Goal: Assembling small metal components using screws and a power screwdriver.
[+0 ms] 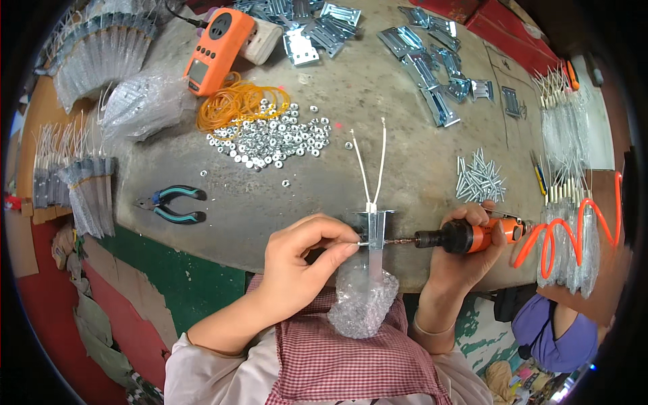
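Note:
My left hand (pixel 304 253) is closed, thumb and forefinger pinched on a thin, screw-like silver piece (pixel 363 244) at the left side of a metal bracket (pixel 376 229). The bracket clasps a flat part with two white wires (pixel 380 165) rising from its top; bubble wrap (pixel 364 304) covers its lower end, over my lap. Wrapped in my right hand (pixel 466 260) is an orange and black pneumatic screwdriver (pixel 472 236). Its bit (pixel 401 241) points left and reaches the bracket's right side. What exactly the left fingertips hold is partly hidden.
Loose nuts (pixel 270 138), orange rubber bands (pixel 233 108) and pliers (pixel 172 204) lie left on the table (pixel 351 88). Screws (pixel 479 177) are piled right; metal brackets (pixel 422 64) lie behind. An orange coiled hose (pixel 550 233) runs right, past bundled wrapped parts (pixel 567 135). An orange meter (pixel 219 50) stands back left.

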The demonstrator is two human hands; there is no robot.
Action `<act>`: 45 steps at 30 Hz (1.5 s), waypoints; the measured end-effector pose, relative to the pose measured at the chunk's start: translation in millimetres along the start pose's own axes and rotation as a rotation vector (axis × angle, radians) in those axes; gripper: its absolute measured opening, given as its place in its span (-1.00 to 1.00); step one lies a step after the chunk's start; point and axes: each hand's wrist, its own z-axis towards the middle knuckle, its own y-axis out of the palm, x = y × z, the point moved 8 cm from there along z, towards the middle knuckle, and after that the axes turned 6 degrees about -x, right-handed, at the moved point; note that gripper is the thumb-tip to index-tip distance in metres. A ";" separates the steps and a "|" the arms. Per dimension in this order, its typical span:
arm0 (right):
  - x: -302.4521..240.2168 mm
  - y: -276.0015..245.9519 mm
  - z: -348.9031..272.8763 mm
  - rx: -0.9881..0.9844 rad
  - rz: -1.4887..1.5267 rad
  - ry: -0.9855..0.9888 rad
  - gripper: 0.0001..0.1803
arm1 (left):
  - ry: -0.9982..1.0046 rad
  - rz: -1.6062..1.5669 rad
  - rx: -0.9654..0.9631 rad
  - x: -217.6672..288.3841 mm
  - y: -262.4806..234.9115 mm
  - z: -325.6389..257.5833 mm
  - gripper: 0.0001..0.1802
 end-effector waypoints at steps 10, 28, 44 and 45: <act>1.8 -1.2 -1.2 0.036 0.023 0.010 -0.65 | 0.099 0.152 0.000 18.9 -1.5 -0.2 -0.84; 5.4 3.0 0.3 0.062 0.049 0.009 -0.73 | 0.032 0.088 -0.081 7.8 3.4 9.5 -0.90; 1.9 9.9 -5.2 0.061 -0.015 0.021 -0.62 | -0.082 -0.085 -0.098 -2.3 14.3 -4.1 -0.58; -1.5 11.3 -5.3 0.092 -0.064 0.005 -0.62 | -0.126 -0.050 -0.180 -9.2 16.9 -6.3 -0.42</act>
